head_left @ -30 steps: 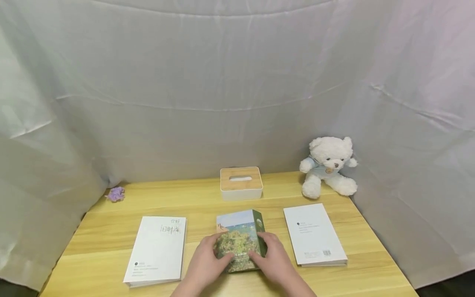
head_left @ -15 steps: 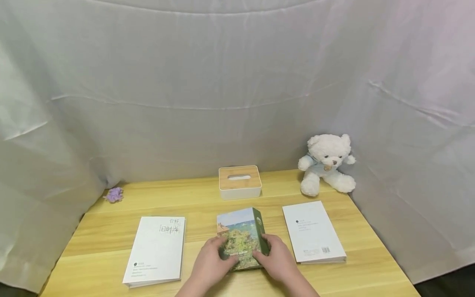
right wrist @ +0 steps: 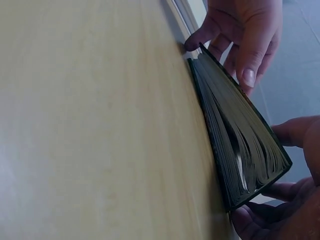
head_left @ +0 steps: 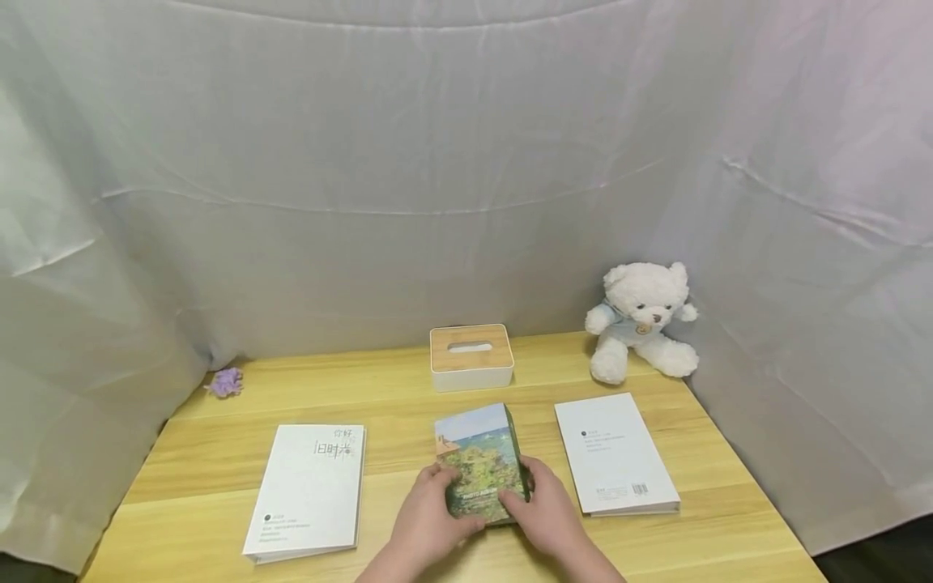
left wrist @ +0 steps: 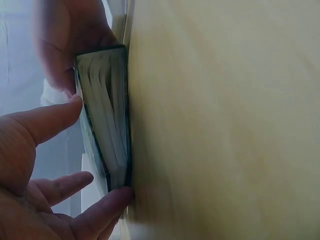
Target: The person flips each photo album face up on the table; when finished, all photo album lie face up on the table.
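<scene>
A small photo album [head_left: 484,457] with a painted seaside cover and a dark green spine lies closed at the front middle of the table. My left hand [head_left: 432,517] holds its left edge, thumb over the near part of the cover and fingers along the side. Around the spine side, my right hand [head_left: 545,510] grips the album with its thumb on the cover and fingers at the spine. In the right wrist view, the page ends [right wrist: 240,135] show fanned between the covers, thicker at the spine. The left wrist view has the album's back cover close against the tabletop.
White albums flank the hands, one on the left [head_left: 309,490] and another on the right [head_left: 615,453]. Behind stands a tissue box [head_left: 472,376] with a wooden lid. A white teddy bear [head_left: 645,320] sits back right; a purple scrunchie-like item [head_left: 226,382] lies back left.
The album has shifted slightly right and turned so less of its green spine shows. Both hands stay on it, the left moving right with the album's edge.
</scene>
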{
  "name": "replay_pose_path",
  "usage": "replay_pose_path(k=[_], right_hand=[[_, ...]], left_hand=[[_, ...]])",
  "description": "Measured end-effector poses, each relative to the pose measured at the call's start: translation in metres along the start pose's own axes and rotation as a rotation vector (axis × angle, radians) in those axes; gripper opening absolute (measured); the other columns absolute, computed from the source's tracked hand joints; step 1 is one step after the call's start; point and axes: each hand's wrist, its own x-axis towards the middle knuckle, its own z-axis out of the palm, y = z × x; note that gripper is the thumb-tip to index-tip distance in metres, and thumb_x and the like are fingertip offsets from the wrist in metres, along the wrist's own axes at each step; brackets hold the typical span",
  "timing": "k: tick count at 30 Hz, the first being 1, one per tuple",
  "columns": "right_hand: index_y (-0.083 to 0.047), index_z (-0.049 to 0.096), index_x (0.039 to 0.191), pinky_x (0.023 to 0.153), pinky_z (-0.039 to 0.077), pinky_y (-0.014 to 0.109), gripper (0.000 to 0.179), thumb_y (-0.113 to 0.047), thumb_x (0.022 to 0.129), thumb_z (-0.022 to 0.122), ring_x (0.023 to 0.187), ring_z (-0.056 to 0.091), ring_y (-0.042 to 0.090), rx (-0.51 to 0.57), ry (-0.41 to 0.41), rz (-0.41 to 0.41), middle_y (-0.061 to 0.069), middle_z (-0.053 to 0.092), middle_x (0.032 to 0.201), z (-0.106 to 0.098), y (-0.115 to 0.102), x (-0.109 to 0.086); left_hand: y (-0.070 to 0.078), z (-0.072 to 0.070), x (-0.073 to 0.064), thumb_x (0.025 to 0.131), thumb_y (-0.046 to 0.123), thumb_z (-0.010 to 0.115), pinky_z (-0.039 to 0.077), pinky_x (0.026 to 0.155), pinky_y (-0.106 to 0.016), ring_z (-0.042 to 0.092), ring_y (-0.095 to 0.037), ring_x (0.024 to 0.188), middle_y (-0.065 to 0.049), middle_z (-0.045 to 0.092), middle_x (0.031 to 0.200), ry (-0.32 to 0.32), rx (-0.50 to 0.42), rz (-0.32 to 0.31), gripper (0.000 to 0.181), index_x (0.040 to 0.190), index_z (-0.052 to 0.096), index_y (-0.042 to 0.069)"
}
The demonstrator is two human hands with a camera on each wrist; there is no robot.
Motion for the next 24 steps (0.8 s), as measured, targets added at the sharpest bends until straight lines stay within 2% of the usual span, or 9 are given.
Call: replay_pose_path(k=[6,10,13,17,24], right_hand=[[0.012,0.048,0.148,0.102,0.052,0.063,0.071,-0.025,0.095,0.079,0.123,0.061,0.047,0.050,0.023,0.019,0.030,0.061,0.137,0.000,-0.001,-0.001],[0.010,0.051,0.147,0.096,0.056,0.057,0.067,-0.025,0.096,0.078,0.116,0.065,0.039,0.079,0.048,0.032,0.024,0.066,0.131,-0.002,-0.003,-0.001],[0.007,0.054,0.146,0.089,0.059,0.050,0.061,-0.025,0.098,0.076,0.111,0.065,0.032,0.106,0.059,0.047,0.019,0.067,0.128,-0.003,-0.004,0.000],[0.005,0.058,0.145,0.085,0.060,0.043,0.055,-0.025,0.100,0.072,0.109,0.064,0.027,0.132,0.071,0.049,0.019,0.065,0.132,-0.004,-0.006,0.000],[0.006,0.061,0.141,0.076,0.058,0.032,0.049,-0.017,0.099,0.072,0.103,0.064,0.024,0.196,0.105,0.026,0.020,0.065,0.131,-0.007,-0.014,-0.004]], left_hand=[[0.002,0.003,0.002,0.074,0.033,0.098,0.047,0.104,-0.071,0.052,-0.058,0.131,-0.036,0.047,0.149,-0.024,-0.012,-0.008,0.079,0.135,0.065,-0.005],[0.003,0.003,0.002,0.074,0.034,0.098,0.048,0.103,-0.070,0.052,-0.058,0.131,-0.037,0.048,0.149,-0.031,-0.013,0.010,0.081,0.136,0.065,-0.005],[0.003,0.002,0.002,0.074,0.040,0.098,0.050,0.100,-0.070,0.053,-0.058,0.129,-0.037,0.047,0.149,-0.045,-0.017,0.017,0.085,0.139,0.064,-0.002],[0.005,0.001,0.002,0.078,0.054,0.091,0.052,0.095,-0.071,0.056,-0.057,0.125,-0.038,0.046,0.149,-0.056,-0.009,0.008,0.085,0.142,0.064,0.005],[0.008,0.001,0.002,0.087,0.063,0.079,0.051,0.096,-0.071,0.059,-0.054,0.123,-0.033,0.051,0.147,-0.020,-0.003,-0.003,0.076,0.140,0.066,0.010]])
